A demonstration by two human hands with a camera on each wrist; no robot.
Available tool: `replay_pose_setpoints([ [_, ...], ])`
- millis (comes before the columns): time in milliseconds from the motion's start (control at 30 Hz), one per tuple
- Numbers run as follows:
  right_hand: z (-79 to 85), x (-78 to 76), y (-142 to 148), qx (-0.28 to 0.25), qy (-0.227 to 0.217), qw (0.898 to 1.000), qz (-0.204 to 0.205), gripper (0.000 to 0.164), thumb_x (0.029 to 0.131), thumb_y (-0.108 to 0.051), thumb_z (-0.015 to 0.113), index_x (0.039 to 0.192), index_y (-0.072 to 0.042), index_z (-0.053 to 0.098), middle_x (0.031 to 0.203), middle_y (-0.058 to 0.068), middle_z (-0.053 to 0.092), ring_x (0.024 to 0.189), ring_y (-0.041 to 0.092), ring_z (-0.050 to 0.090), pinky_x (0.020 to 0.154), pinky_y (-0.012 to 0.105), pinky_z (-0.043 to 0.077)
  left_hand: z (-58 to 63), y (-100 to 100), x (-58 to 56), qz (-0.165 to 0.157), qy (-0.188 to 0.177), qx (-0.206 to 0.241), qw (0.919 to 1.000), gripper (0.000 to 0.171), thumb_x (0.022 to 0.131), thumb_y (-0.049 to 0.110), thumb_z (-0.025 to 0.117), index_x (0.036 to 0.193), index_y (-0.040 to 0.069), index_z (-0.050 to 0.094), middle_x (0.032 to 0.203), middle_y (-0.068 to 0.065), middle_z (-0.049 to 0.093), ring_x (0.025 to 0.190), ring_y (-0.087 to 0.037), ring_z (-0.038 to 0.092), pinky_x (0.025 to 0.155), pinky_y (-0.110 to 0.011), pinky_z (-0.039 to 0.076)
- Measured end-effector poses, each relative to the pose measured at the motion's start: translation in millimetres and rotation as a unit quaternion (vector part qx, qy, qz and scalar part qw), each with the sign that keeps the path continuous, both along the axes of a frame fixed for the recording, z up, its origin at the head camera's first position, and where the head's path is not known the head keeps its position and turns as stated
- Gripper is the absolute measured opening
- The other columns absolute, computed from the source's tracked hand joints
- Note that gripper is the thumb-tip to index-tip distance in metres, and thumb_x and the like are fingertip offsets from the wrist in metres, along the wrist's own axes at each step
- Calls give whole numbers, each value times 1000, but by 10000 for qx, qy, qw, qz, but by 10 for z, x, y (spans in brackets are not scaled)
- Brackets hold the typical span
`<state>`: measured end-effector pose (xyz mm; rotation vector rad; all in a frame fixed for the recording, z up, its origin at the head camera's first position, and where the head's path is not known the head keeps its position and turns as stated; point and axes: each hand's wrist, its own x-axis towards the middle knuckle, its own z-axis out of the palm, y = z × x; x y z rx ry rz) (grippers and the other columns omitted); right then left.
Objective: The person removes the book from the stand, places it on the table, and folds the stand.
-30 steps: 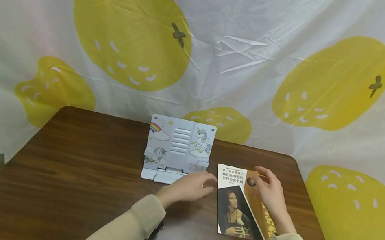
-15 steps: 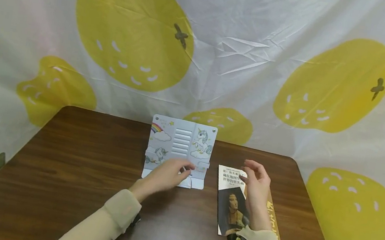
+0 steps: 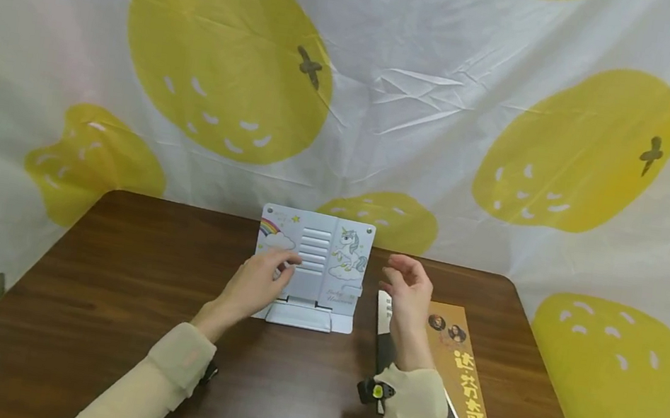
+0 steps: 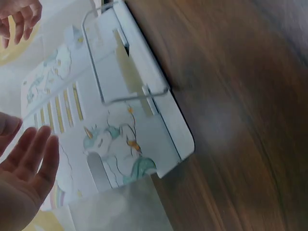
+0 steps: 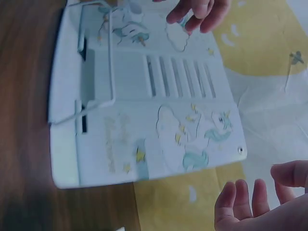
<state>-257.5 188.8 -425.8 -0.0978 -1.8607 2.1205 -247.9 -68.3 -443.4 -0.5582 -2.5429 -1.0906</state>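
Out on the left, bare brown counter [image 3: 103, 305] to the left of the stand, and here's the left hand [image 3: 256, 282], in front of the stand's left part, fingers loosely bent, nothing in its grasp; whether a fingertip brushes the panel, I can't tell. Centre stage, the white unicorn stand [image 3: 311, 284] itself, leaning back, its wire loop [image 5: 112, 67] out in front. Looks stiff, fairly light and smooth enough to slide, I'd judge; the sturdy hold is both side edges, well clear of that thin loop. Just off the stand's right edge, the right hand [image 3: 409, 294], fingers softly curved with room between them and the thumb, holding nothing! And right of the stand, flat down and partly hidden by that arm, the book [image 3: 457, 358]: likely light, bendy, glossy, best pinched by its outer edge.
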Motion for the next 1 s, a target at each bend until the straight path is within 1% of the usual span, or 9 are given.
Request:
replay_pose_setpoints([
  [200, 46, -109, -191, -131, -63, 9998, -112, 23, 87, 12, 58, 109, 9, 58, 100, 10, 60, 82, 13, 58, 66, 23, 53, 4, -126, -84, 426, 404, 109, 9982, 18, 90, 6, 63, 104, 10, 72, 108, -4, 65, 92, -20, 62, 74, -40, 52],
  [333, 57, -180, -274, 75, 0, 9999, -79, 24, 86, 10, 57, 110, 9, 57, 106, 19, 58, 86, 15, 57, 67, 22, 52, 8, -148, -134, 732, 532, 299, 9955, 17, 90, 5, 64, 104, 11, 72, 106, -6, 61, 93, -22, 59, 71, -42, 52],
  [400, 57, -214, -307, 234, 62, 9995, -177, 25, 85, 10, 57, 110, 10, 58, 107, 21, 58, 87, 16, 55, 67, 21, 50, -7, -139, -163, 849, 570, 462, 9937, 18, 89, 6, 66, 106, 9, 71, 107, -7, 60, 94, -23, 59, 71, -42, 52],
  [567, 25, -302, -393, 491, 109, 9958, -761, 25, 80, 12, 58, 105, 10, 61, 96, 13, 59, 83, 15, 51, 68, 20, 43, -62, -92, -225, 1151, 767, 755, 9875, 25, 87, 11, 72, 112, 7, 69, 113, -9, 57, 100, -25, 57, 77, -45, 51],
  [667, 15, -348, -445, 523, 84, 9946, -898, 24, 80, 11, 59, 104, 9, 61, 93, 10, 57, 83, 14, 50, 69, 21, 42, -71, -73, -279, 1296, 1006, 810, 9831, 31, 85, 11, 75, 115, 7, 66, 119, -11, 52, 108, -28, 52, 79, -46, 50],
  [733, 10, -375, -475, 574, 57, 9942, -908, 24, 82, 9, 60, 105, 7, 61, 95, 9, 56, 85, 15, 50, 71, 22, 43, -61, -68, -322, 1361, 1125, 809, 9809, 35, 85, 11, 75, 117, 8, 64, 123, -13, 48, 112, -29, 48, 77, -46, 51],
  [767, 8, -388, -488, 606, 27, 9941, -896, 25, 83, 8, 60, 108, 5, 61, 98, 8, 55, 87, 15, 50, 72, 23, 43, -47, -68, -342, 1377, 1154, 814, 9804, 37, 84, 10, 75, 119, 8, 63, 125, -13, 46, 114, -29, 46, 75, -46, 51],
  [867, -11, -424, -523, 672, -32, 9936, -907, 31, 85, 6, 61, 116, 1, 61, 105, 11, 56, 92, 18, 52, 75, 26, 43, -11, -71, -397, 1445, 1154, 781, 9797, 44, 84, 9, 75, 124, 8, 59, 129, -15, 41, 118, -30, 42, 78, -45, 50],
  [1000, -46, -463, -575, 774, -94, 9917, -1022, 41, 85, 3, 65, 125, -3, 59, 109, 14, 59, 93, 21, 54, 76, 27, 44, 35, -99, -455, 1578, 897, 809, 9801, 51, 84, 11, 74, 131, 6, 55, 131, -17, 41, 120, -32, 41, 91, -47, 42],
])
